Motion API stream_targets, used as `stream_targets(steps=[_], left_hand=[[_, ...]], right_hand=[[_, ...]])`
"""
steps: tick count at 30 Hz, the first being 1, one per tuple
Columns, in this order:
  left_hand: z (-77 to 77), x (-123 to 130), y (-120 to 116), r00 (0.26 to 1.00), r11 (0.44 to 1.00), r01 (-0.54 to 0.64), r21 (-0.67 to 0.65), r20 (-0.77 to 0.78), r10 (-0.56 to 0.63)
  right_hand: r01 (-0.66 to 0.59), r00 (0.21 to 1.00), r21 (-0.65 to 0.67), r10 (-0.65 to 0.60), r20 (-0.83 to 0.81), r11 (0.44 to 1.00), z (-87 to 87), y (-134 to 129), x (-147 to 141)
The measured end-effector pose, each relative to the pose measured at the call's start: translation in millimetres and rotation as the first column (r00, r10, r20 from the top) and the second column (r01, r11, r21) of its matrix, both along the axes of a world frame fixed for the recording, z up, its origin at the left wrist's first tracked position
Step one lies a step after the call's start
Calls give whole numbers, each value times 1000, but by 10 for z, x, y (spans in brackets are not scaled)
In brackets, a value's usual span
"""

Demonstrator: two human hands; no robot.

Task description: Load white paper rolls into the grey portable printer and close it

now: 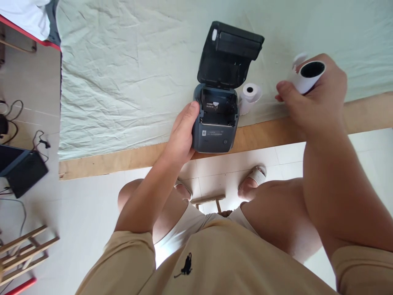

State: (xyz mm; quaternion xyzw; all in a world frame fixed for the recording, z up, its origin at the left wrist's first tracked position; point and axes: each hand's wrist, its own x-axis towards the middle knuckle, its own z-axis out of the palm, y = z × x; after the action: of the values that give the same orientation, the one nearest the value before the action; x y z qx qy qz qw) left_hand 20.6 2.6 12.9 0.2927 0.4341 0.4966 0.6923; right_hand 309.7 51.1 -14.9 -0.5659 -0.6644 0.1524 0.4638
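A small dark grey label printer (215,139) sits at the table's front edge with its black lid (230,53) raised. Its paper bay shows no roll inside. My left hand (184,133) grips the printer's left side, thumb along the near upper edge. To the right, my right hand (322,90) is closed around a white paper roll (302,84) with a wide dark core, a loose strip of paper curling behind it. A smaller white paper roll (248,98) with a narrow black core stands upright just right of the printer, its end partly unwound.
A pale green cloth (129,82) covers the table, wrinkled at left, with a bare wooden edge (116,164) along the front. On the floor at left are a black box (27,174), cables and a wooden stool (26,254). My legs are under the table edge.
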Motion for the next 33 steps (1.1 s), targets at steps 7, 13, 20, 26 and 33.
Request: stream_targets(steps=[7, 13, 20, 26, 33], left_hand=[[-15, -10, -7, 1000, 1000, 13, 1, -19, -13], [-17, -19, -23, 1000, 1000, 14, -14, -23, -14], [-20, -7, -18, 1000, 999, 24, 37, -3, -24], [-15, 8, -28, 1000, 1000, 12, 27, -19, -12], [-52, 1, -23, 1000, 1000, -6, 9, -24, 6]], right_hand=[[230, 949, -115, -197, 245, 966, 36, -38, -45], [37, 941, 279, -128, 314, 960, 282, -271, -188], [-62, 961, 156, 17, 275, 986, 171, -331, -804], [-2, 985, -58, 12, 172, 998, -69, -154, -777], [58, 998, 140, -60, 15, 989, 33, -209, -707]])
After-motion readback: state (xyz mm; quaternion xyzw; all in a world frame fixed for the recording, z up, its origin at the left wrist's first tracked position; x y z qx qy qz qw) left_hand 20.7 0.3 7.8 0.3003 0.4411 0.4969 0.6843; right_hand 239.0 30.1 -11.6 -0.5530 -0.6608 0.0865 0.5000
